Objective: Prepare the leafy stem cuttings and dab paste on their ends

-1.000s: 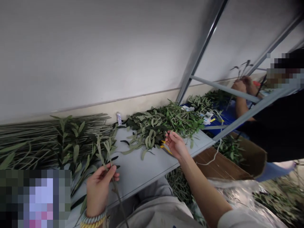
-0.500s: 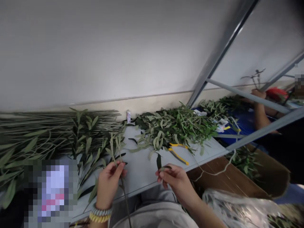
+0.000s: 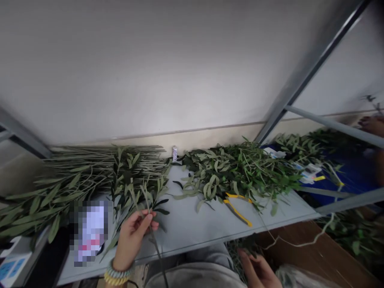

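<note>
My left hand (image 3: pixel 136 236) is closed on a slim green-grey stem (image 3: pixel 159 252), pinched between thumb and fingers. The stem forks above the hand into pale shoots, and its lower end runs down toward my lap. Dark leaves lie close by on the table. My right hand (image 3: pixel 258 268) is low, past the table's front edge, with thumb and fingers somewhat apart. Dark leaves (image 3: pixel 247 244) show just beyond its fingertips; whether one still touches them is unclear. Yellow-handled pliers (image 3: pixel 238 210) lie on the table (image 3: pixel 192 224) between the two hands.
Long leafy stems (image 3: pixel 81 172) are heaped at left, with a blurred-out phone-like object (image 3: pixel 91 232) before them. A leafy pile (image 3: pixel 234 168) covers the right side. Grey metal posts (image 3: pixel 312 72) frame the table. Another person's hand (image 3: pixel 373 126) is at far right, above a cardboard box (image 3: pixel 324 252).
My right hand has moved down and right, off the table's edge; the leaves it held no longer show clearly. My left hand keeps its stem. The view has turned left.
</note>
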Tool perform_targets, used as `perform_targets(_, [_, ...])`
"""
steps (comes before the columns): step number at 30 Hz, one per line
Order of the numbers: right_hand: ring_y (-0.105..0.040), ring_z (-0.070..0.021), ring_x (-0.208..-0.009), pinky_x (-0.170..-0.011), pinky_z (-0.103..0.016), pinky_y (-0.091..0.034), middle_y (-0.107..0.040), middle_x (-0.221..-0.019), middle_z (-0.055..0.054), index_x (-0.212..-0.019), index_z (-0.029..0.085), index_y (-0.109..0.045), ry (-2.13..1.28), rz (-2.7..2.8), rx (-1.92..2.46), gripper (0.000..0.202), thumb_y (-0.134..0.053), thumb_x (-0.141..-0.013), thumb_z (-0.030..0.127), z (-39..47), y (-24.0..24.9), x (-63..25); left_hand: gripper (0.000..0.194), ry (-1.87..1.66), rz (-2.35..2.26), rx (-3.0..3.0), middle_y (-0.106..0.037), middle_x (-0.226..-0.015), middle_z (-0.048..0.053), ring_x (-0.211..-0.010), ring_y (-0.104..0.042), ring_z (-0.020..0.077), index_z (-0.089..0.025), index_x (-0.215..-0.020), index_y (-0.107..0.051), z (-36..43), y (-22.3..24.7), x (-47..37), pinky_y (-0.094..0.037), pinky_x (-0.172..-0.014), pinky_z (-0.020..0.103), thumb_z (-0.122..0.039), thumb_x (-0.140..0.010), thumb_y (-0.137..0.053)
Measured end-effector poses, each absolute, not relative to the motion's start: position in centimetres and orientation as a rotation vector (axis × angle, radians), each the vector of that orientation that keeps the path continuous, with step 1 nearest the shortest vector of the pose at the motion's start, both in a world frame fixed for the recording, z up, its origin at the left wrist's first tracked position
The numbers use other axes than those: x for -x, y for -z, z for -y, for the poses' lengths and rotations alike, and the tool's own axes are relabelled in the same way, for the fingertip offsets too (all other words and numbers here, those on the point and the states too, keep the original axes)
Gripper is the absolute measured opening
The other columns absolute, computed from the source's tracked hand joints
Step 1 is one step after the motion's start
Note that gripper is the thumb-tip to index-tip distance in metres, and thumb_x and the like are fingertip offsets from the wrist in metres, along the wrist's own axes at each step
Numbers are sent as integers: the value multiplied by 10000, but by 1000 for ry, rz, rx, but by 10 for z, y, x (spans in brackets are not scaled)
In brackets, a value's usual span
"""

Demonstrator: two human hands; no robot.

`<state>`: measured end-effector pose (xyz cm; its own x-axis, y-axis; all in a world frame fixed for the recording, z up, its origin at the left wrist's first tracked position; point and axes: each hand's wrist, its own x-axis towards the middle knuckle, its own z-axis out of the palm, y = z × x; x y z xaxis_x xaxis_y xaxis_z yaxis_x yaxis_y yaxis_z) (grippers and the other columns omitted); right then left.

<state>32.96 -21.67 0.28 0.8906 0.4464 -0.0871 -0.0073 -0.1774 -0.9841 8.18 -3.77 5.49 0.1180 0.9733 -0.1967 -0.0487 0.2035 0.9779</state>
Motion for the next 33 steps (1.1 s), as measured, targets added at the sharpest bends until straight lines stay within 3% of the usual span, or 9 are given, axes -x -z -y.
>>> perform_targets(5, [-465,-123,-481,-440,-222,-382,-568,-522,-7,-636,145,-649,-650,306,1673,402,-752,-551,523,217,6,-334,323,-939,-1104,-1142,-687,-742,42,-574,-663,178,-139,-792,-615,23,-53,-113,-570,-560,300,-390,-628,-733])
perform_targets(12, [-418,-104,-480,-432,-228,-322,-603,-588,-23,-666,141,-651,-534,316,1658,331,-741,-599,452,197,-15,-366,261,-949,-1082,-1168,-634,-627,-7,-524,-640,163,-145,-783,-623,17,-38,-146,-546,-513,279,-348,-644,-709])
perform_targets(21, [-469,-129,-541,-502,-240,-373,-577,-568,-8,-636,153,-681,-658,577,1614,260,-739,-597,404,169,-31,-339,284,-836,-993,-1148,-613,-609,-19,-516,-635,154,-144,-748,-613,6,-51,-154,-527,-484,256,-377,-622,-716])
perform_targets(28, [-515,-125,-537,-477,-222,-394,-618,-603,-1,-743,174,-658,-666,296,1424,305,-806,-535,342,197,-21,-337,299,-782,-926,-1069,-652,-697,11,-547,-636,146,-138,-766,-610,7,-56,-150,-536,-532,269,-371,-621,-728])
perform_targets(33, [-533,-129,-526,-450,-217,-417,-631,-604,-26,-668,149,-660,-736,102,1425,306,-828,-496,339,231,-11,-332,292,-761,-914,-1054,-649,-688,8,-548,-634,142,-137,-759,-602,5,-54,-150,-526,-526,257,-361,-623,-730])
